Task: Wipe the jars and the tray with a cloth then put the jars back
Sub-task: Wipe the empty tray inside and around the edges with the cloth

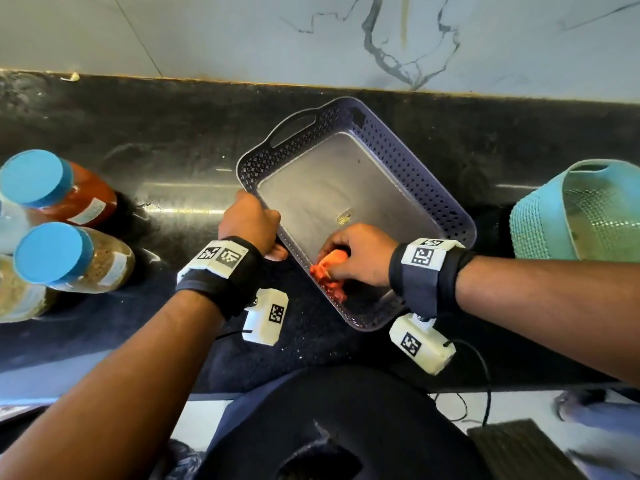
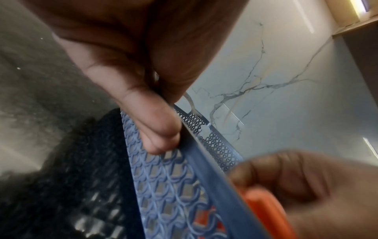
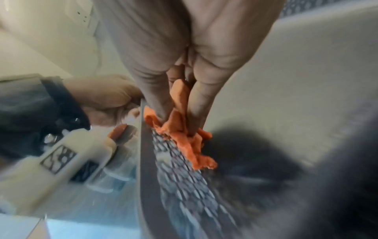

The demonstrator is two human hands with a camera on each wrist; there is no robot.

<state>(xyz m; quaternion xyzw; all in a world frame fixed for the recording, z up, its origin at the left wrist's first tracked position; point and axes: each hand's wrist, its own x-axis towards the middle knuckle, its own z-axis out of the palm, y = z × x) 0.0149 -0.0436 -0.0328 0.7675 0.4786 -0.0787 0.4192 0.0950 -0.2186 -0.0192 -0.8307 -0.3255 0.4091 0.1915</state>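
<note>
A grey-blue perforated tray [image 1: 398,157] lies tilted on the black counter, with nothing in it but my hand and the cloth. My left hand [image 1: 251,223] grips its near-left rim [image 2: 192,145], thumb on the outer wall. My right hand [image 1: 356,254] holds a bunched orange cloth [image 1: 327,275] inside the tray, pressed against the lattice of the near-left wall [image 3: 184,181]. In the right wrist view the cloth [image 3: 184,134] is pinched between thumb and fingers. Jars with blue lids stand at the far left: one with red contents [image 1: 79,199], one with brown contents [image 1: 104,261].
A teal perforated basket [image 1: 581,213] sits on the counter at the right. A marble wall [image 1: 311,36] runs behind the counter. More jars are cut off by the left edge. The counter's front edge is close to my body.
</note>
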